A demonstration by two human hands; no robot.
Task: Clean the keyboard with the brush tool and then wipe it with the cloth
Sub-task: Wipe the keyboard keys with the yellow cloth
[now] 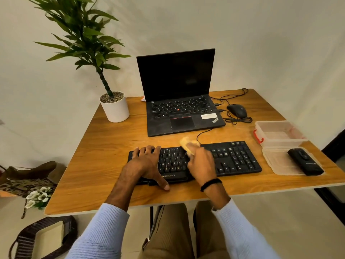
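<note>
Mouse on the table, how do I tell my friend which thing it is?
Find the open laptop at the back of the wooden table. Right beside it, on its right, sits the mouse, small, black and rounded. Unlike the long black gadget on the clear lid nearer you, it trails a thin cable.

Black keyboard [233,157] lying flat, blurred yellow cloth [187,144] on its keys

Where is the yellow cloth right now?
In the head view, the yellow cloth is gripped in the right hand, at the far middle edge of the black keyboard, near the laptop.
</note>
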